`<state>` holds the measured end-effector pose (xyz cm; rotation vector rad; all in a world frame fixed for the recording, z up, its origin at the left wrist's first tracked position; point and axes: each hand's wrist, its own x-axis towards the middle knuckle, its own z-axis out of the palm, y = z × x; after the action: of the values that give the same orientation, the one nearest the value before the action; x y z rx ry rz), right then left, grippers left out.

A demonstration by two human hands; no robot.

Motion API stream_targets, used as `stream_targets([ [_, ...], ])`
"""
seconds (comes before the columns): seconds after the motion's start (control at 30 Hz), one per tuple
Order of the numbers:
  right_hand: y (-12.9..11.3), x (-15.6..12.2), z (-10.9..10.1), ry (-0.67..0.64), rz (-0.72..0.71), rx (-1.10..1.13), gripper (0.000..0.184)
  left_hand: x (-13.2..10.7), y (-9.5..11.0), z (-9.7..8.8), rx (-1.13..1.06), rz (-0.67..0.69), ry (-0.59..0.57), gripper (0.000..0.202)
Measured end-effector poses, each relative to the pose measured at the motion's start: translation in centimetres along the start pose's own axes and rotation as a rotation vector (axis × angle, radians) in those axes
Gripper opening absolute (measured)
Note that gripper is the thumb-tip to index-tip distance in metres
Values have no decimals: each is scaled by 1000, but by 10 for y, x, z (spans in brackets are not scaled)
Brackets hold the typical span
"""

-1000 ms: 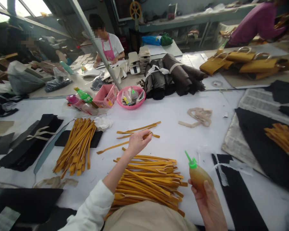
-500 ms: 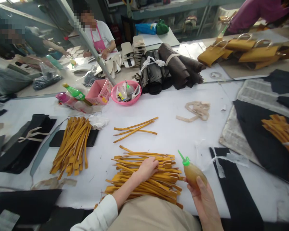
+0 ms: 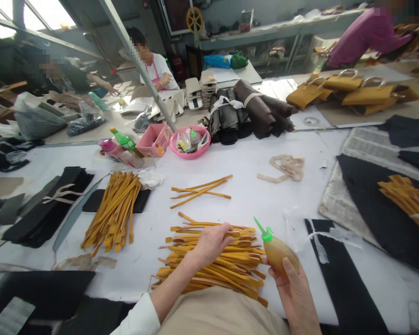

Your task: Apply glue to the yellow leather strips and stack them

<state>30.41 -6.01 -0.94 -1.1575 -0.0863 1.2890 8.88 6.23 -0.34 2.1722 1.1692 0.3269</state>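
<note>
From here I see the left hand (image 3: 210, 244) over the strap pile (image 3: 235, 271) at six o'clock, pinching or not I cannot tell; the right hand (image 3: 295, 288) wraps the squeeze bottle (image 3: 278, 250) at five. Overlap could drag several straps together; overtight fingers could spurt liquid.

Bag workshop, straps (image 3: 237, 261) heaped beneath left hand (image 3: 211, 243), rolls (image 3: 253, 107) beyond both hands, bags (image 3: 366, 97) beyond right hand (image 3: 295, 291), people (image 3: 358, 39) farther off

The left hand (image 3: 211, 244) hangs palm down, slightly bent; the right hand (image 3: 296, 288) curls, gripping.
</note>
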Motion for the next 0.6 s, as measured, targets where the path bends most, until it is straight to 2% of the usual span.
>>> stream_targets([
  [0.1, -4, -6, 2, -21, -37, -15, 46, -6, 23, -23, -9, 13, 88, 28],
  [0.23, -7, -15, 6, -55, -51, -9, 44, -21, 42, -37, -88, -52, 128, 25],
  [0.37, -3, -22, 6, -102, -35, -23, 47, -35, 47, -32, -139, -145, 194, 24],
  [0.5, 2, -27, 7, -140, -13, -49, 49, -39, 45, -19, -153, -225, 310, 43],
  [0.6, 2, -29, 10, -158, -7, -64, 50, -38, 45, -11, -140, -287, 344, 51],
])
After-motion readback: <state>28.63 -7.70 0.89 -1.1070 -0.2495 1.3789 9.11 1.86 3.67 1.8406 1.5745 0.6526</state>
